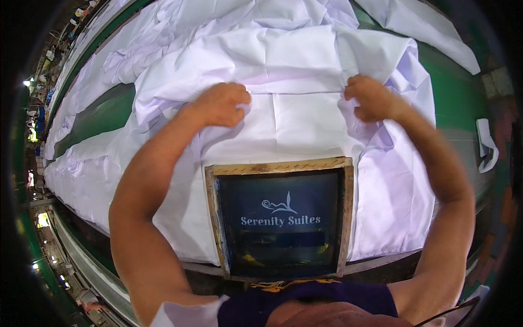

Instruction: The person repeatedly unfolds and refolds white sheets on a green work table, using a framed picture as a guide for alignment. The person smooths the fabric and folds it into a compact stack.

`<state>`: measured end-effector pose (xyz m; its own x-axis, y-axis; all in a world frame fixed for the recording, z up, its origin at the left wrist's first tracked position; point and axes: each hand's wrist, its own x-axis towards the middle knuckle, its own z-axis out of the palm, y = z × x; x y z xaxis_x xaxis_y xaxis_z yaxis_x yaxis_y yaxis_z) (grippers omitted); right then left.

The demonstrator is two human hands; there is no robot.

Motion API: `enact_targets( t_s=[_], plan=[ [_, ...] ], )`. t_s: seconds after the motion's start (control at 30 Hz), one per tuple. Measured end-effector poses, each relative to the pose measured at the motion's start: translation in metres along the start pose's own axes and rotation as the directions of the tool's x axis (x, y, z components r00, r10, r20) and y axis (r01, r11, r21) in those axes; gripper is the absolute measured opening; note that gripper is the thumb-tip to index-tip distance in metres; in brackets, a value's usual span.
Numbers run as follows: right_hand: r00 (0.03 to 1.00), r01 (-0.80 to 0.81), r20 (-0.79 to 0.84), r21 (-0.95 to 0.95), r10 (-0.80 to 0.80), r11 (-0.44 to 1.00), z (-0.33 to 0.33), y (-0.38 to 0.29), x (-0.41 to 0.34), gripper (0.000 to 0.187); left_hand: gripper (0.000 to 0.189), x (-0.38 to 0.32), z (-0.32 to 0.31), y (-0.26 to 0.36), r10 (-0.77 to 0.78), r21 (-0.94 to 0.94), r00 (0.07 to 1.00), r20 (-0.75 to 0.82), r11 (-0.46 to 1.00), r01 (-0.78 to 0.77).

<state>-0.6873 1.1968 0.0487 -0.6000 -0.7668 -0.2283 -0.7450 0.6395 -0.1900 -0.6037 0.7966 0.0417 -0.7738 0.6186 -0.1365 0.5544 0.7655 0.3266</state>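
Note:
A sheet of white cloth [302, 126] lies over the table in front of me, with a crease running down its middle. My left hand [224, 105] pinches a fold of it between thumb and curled fingers. Level with it on the other side, my right hand [371, 100] grips the same fold. The stretch of fold between the hands is drawn fairly straight. Nearer my body, a wooden-framed printing screen [282, 255] rests on the cloth's near edge. Its dark mesh bears a light line emblem and writing, with yellow smears below.
The long table [453, 98] has a green top showing between the cloths. More rumpled white cloth [118, 65] spreads to the far left. Another white piece [433, 30] lies at the far right, and a small folded white strip [486, 145] sits by the right edge.

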Motion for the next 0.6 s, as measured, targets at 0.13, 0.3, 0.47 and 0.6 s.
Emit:
enact_targets(
  t_s=[0.13, 0.3, 0.47, 0.6],
  plan=[
    [0.841, -0.005, -0.536, -0.132, -0.068, 0.991, -0.109, 0.088, 0.022, 0.1, 0.075, 0.038, -0.119, -0.042, -0.085, 0.272, 0.891, -0.446, 0.936, 0.226],
    [0.955, -0.296, -0.041, -0.058, 0.294, 0.954, -0.08, 0.109, 0.041, 0.093, 0.118, 0.031, -0.109, -0.087, -0.611, 0.208, 0.789, -0.063, 0.765, 0.609],
    [0.791, -0.243, -0.586, -0.566, -0.176, 0.788, -0.007, 0.089, -0.012, 0.005, 0.03, -0.018, -0.029, -0.096, 0.204, 0.588, 0.823, -0.53, 0.788, 0.184],
    [0.914, -0.161, -0.404, -0.308, 0.025, 0.938, 0.063, 0.049, -0.098, 0.04, 0.032, -0.089, 0.029, -0.057, 0.171, 0.513, 0.872, -0.459, 0.852, 0.102]
  ],
)
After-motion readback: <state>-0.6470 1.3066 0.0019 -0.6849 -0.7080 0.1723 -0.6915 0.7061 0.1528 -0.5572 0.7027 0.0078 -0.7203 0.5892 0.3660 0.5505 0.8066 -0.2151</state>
